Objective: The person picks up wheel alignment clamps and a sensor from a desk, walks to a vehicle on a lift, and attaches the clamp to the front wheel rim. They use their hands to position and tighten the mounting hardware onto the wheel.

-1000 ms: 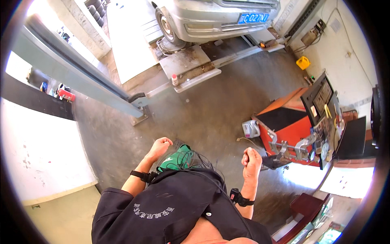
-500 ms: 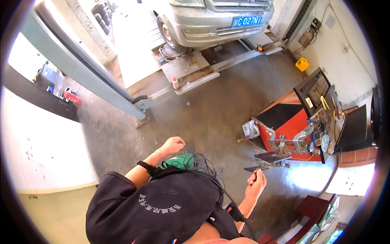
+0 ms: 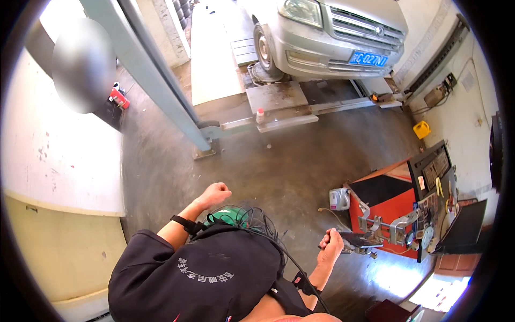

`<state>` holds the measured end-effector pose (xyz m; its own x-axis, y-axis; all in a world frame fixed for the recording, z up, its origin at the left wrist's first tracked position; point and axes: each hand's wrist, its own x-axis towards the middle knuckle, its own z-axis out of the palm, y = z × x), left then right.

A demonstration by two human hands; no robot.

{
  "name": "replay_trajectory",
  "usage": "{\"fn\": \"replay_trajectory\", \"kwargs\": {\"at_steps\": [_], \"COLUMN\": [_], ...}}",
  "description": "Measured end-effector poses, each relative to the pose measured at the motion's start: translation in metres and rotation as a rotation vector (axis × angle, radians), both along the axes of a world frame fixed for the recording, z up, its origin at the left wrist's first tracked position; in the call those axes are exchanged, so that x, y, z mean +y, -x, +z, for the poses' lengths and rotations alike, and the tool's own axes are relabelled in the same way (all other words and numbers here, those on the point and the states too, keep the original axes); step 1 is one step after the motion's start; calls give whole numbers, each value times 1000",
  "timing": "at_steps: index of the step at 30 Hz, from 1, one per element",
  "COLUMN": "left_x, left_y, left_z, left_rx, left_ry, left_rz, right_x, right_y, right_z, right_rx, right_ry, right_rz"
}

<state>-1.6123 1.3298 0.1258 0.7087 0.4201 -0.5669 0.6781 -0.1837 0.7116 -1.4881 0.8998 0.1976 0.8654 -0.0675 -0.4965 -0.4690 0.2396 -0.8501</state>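
My left hand (image 3: 213,194) is curled closed above the floor, with nothing visible in it, just ahead of my green bag (image 3: 225,216) and a tangle of dark cables (image 3: 256,222). My right hand (image 3: 330,247) is also closed, at the near edge of a dark flat plate (image 3: 358,240) among metal clamp fittings (image 3: 397,228) on a red-and-black cabinet (image 3: 375,206); whether it grips anything is unclear.
A silver van (image 3: 327,48) stands on a lift (image 3: 276,99) beside a grey post (image 3: 161,86). A red extinguisher (image 3: 119,98) is at left, a yellow jug (image 3: 421,129) at right, a silver jug (image 3: 338,198) by the cabinet. A blurred patch hides the upper left.
The view has swung leftward, so van, post and cabinet sit further right and the cabinet lower. My right hand has come beside the dark plate; both hands remain closed.
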Motion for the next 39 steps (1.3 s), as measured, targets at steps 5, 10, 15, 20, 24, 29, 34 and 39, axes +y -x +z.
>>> {"fn": "replay_trajectory", "kwargs": {"at_steps": [5,10,15,20,24,29,34,39], "left_x": [69,143,224,302,386,511,646,794], "left_y": [62,166,318,362,373,324,268,205], "left_z": [1,-39,-128,-90,-77,-52,-42,-21], "left_rx": [110,178,198,196,99,-79,-124,-70], "left_ry": [50,70,111,236,283,293,276,217], "left_rz": [212,489,492,960,1007,980,928,844], "right_x": [52,165,339,540,673,834,988,1088], "right_y": [-24,-23,3,60,92,95,71,24], "right_z": [5,8,11,10,29,22,16,31], "right_rx": [-61,-55,-92,-76,-82,-181,-231,-358], "right_ry": [33,58,140,139,84,90,28,5], "right_rz": [87,281,624,923,1190,1332,1331,981]}}
